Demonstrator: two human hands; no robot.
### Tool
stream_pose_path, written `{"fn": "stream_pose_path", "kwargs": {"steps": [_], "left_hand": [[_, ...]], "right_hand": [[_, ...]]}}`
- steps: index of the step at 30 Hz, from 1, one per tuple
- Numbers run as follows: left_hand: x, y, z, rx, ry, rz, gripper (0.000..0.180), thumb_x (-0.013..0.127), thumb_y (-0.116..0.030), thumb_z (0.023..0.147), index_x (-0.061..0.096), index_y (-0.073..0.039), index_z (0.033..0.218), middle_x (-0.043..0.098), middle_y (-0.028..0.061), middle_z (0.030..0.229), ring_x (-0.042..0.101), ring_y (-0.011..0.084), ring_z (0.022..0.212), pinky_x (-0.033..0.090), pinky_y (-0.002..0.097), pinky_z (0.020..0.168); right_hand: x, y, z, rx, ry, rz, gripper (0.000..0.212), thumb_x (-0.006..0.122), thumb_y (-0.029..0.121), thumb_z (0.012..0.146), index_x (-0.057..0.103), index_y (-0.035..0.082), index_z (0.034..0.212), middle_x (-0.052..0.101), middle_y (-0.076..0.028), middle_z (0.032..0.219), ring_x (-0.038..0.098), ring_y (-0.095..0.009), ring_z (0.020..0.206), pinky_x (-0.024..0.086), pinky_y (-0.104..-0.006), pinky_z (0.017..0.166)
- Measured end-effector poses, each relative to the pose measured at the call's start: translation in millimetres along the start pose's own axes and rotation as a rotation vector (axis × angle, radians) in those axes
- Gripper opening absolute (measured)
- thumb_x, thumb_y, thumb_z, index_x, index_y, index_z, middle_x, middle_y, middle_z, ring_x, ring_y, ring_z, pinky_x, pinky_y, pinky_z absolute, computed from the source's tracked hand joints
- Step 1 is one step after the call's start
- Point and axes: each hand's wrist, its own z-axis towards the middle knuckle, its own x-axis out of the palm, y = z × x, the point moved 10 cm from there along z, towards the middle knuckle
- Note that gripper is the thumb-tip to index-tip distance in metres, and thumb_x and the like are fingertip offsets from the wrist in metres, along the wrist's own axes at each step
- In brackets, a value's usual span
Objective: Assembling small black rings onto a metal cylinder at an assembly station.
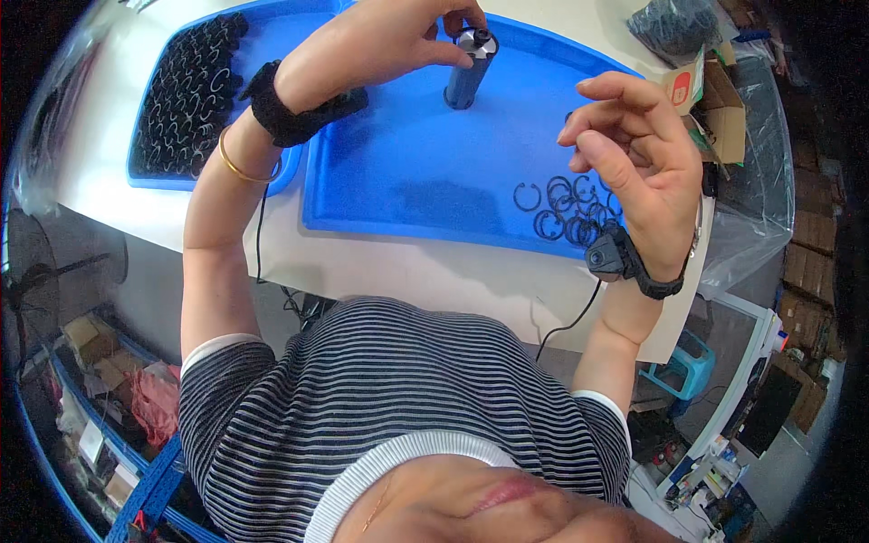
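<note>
A dark upright cylinder (464, 83) with a silvery top and a small dark knob stands in the large blue tray (389, 195). My left hand (424, 38) is closed at its top, the thumb against the rim and the other fingers curled behind; their tips are partly hidden. Over the tray's right side, my right hand (638, 149) is raised with fingers half bent and thumb apart. A tiny dark spot shows by its fingertips, too small to name. Below that hand lies a loose pile of black snap rings (563, 206).
At the left, a second blue tray (163, 184) holds many dark C-shaped rings in rows. An opened cardboard box (724, 113) and a bag of dark items (672, 27) are at the right. Black cables run down from my wrist devices. A blue stool (692, 366) stands below the table.
</note>
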Motion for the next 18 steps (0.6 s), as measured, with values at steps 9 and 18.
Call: {"fn": "stream_pose_path", "kwargs": {"steps": [9, 18], "left_hand": [[-1.4, -3.0, 1.3, 0.026, 0.01, 0.005, 0.035, 0.08, -0.009, 0.077, 0.068, 0.001, 0.108, 0.07, 0.0188, 0.1, 0.067, 0.0359, 0.094, 0.053, 0.0402, 0.083], [-1.2, 0.2, -1.5, -0.003, 0.025, -0.017, 0.035, 0.079, -0.01, 0.078, 0.068, 0.001, 0.109, 0.07, 0.0196, 0.101, 0.068, 0.0355, 0.093, 0.053, 0.0397, 0.082]], "right_hand": [[0.5, -0.6, 0.3, -0.009, 0.012, 0.003, 0.03, 0.071, 0.01, 0.093, 0.062, 0.001, 0.119, 0.071, -0.005, 0.09, 0.065, -0.009, 0.077, 0.052, -0.0225, 0.07], [4.9, -3.1, 2.5, -0.022, 0.036, 0.012, 0.029, 0.072, 0.011, 0.092, 0.063, 0.001, 0.118, 0.07, -0.005, 0.09, 0.064, -0.009, 0.077, 0.051, -0.0217, 0.07]]}}
